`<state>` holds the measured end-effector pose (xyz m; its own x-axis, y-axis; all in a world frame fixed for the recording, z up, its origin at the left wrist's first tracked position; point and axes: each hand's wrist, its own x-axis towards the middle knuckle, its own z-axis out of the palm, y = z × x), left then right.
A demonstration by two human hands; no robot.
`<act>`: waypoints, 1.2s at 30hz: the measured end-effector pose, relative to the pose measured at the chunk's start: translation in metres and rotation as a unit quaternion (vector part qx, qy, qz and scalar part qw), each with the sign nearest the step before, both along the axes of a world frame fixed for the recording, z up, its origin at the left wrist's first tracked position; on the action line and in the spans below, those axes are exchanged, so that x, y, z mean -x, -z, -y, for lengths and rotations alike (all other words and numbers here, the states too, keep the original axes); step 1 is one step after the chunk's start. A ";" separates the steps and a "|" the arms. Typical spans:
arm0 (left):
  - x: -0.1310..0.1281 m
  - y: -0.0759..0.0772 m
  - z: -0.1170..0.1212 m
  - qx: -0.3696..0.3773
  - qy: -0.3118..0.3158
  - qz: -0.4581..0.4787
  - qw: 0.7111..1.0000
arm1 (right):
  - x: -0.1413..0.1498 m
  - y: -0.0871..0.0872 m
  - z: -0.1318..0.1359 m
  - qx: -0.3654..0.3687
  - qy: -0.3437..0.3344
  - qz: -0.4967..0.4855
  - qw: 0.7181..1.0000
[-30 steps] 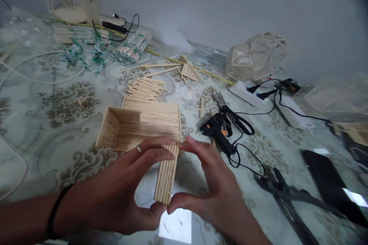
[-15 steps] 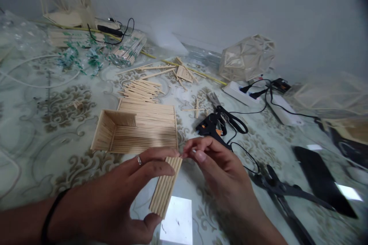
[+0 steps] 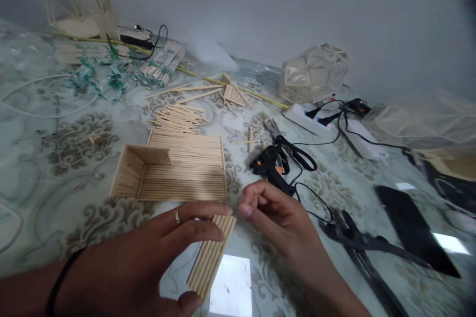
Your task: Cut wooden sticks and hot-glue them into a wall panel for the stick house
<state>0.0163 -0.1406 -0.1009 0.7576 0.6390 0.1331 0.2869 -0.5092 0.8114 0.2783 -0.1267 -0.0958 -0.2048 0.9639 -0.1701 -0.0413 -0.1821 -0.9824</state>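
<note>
My left hand (image 3: 148, 252) grips a small flat panel of glued wooden sticks (image 3: 211, 255) between fingers on its top end and thumb at its bottom end. My right hand (image 3: 278, 218) sits just right of the panel's upper corner, its fingertips pinched together close to that corner; what they pinch is too small to make out. Beyond the hands lies a larger open stick box (image 3: 174, 171) with a low wall at its left end.
A black glue gun (image 3: 271, 166) with its cable lies right of the box, black scissors (image 3: 368, 245) and a dark phone (image 3: 412, 228) farther right. Loose sticks (image 3: 176, 116), a stick polyhedron (image 3: 316, 74), a power strip (image 3: 307, 119) and plastic packets lie towards the wall.
My right hand left the panel's right edge and bottom end and drew its fingers into a pinch at the top corner. The left hand keeps holding the panel, which has sunk lower in view.
</note>
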 end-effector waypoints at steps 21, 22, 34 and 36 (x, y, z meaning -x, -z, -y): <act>0.002 -0.007 -0.001 -0.001 -0.001 0.002 1.000 | -0.013 -0.005 -0.004 -0.060 -0.102 -0.023 0.993; 0.002 -0.007 -0.001 0.002 -0.002 0.000 1.000 | -0.014 -0.005 -0.004 -0.048 -0.090 -0.062 0.993; 0.001 -0.004 -0.001 -0.013 -0.060 0.005 0.998 | -0.013 -0.007 -0.006 0.007 -0.021 0.036 0.999; 0.004 -0.001 0.000 -0.013 -0.061 0.010 0.998 | -0.012 -0.006 -0.007 -0.044 -0.029 0.160 0.986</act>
<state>0.0120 -0.1408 -0.0996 0.6720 0.7219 0.1652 0.3319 -0.4930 0.8042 0.2902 -0.1197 -0.0895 -0.2096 0.9661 -0.1508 0.2811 -0.0881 -0.9556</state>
